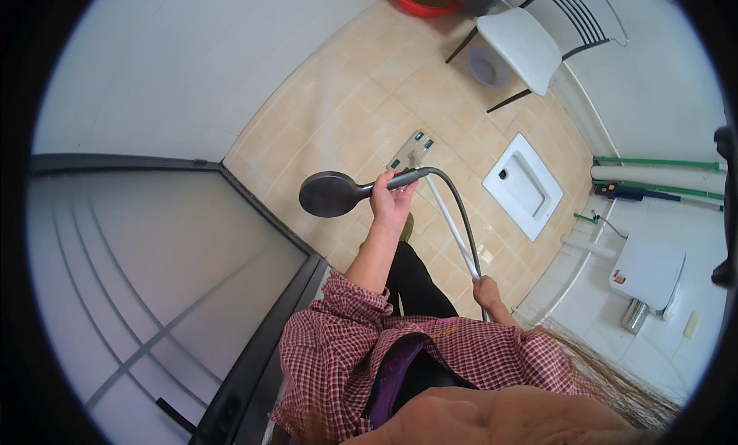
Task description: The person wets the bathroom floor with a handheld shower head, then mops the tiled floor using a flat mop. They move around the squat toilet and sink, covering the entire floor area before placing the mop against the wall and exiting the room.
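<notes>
My left hand (392, 197) is closed around the handle of a dark grey shower head (332, 194). Its round head points out to the left, above the tiled floor. From the handle's right end a dark hose (461, 206) arcs down toward my right hand (486, 293). That hand is closed around the white pole (453, 228) of what looks like a flat floor mop. The mop's flat head (413, 148), pale with green pieces, rests on the tiles beyond my left hand. The hose passes right by my right fingers; whether they grip it too, I cannot tell.
A white squat toilet (524, 185) is set in the floor (346, 114) to the right. Farther back stand a white-seated chair (519, 45), a pale basin (489, 66) under it and a red basin (419, 3). A frosted door (169, 276) is at left; a white cistern (649, 274) hangs at right.
</notes>
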### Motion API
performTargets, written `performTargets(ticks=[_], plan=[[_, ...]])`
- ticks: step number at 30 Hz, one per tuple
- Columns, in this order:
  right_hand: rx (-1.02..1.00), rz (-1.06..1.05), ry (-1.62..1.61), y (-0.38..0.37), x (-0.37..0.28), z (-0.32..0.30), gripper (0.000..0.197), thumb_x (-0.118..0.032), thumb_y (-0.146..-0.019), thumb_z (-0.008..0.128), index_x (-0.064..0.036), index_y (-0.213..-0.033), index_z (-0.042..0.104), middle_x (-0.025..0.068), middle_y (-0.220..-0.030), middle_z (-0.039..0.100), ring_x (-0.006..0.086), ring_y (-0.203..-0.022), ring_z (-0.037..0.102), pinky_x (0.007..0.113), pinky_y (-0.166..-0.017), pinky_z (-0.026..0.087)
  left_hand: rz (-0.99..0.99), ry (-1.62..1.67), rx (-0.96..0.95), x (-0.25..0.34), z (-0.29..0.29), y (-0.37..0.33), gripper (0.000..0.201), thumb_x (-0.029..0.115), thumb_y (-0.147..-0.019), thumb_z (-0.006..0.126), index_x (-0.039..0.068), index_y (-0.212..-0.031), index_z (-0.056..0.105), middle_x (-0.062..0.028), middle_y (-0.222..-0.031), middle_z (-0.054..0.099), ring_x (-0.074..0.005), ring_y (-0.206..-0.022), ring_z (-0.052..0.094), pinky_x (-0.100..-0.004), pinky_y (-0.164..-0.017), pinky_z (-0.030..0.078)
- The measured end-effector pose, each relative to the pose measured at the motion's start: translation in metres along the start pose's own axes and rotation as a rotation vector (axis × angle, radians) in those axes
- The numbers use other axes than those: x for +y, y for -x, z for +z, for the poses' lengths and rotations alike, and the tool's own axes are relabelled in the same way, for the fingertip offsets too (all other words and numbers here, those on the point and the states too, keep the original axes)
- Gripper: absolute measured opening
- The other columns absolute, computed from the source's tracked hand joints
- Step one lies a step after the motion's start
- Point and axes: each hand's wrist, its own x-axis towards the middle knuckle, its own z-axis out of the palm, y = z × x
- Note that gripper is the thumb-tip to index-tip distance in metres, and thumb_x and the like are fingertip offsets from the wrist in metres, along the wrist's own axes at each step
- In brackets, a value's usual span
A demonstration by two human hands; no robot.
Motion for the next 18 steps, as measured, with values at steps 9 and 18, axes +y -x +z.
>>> performTargets(ticks=[9,18], plan=[[-0.019,0.069,-0.102,0.009,-0.008,0.012,0.036,-0.027,-0.087,0.052,0.0081,-0.084,0.06,0.0318,-0.083,0.06,0.045,-0.083,0.06,0.048,-0.075,0.048,-0.055,-0.131,-0.038,-0.009,0.023,-0.024,0.014,0.009,-0.077,0.057,0.001,-0.087,0.05,-0.0147,-0.089,0.055,-0.0349,-0.091,0.057,-0.0592,-0.094,0.043],[-0.018,0.093,-0.123,0.01,-0.008,0.018,0.035,-0.027,-0.087,0.053,0.0077,-0.084,0.06,0.0312,-0.083,0.061,0.0451,-0.083,0.06,0.048,-0.075,0.048,-0.118,-0.127,-0.176,-0.028,0.025,-0.035,0.014,0.007,-0.077,0.057,0.0,-0.087,0.05,-0.0155,-0.089,0.057,-0.0412,-0.097,0.057,-0.0581,-0.093,0.043]])
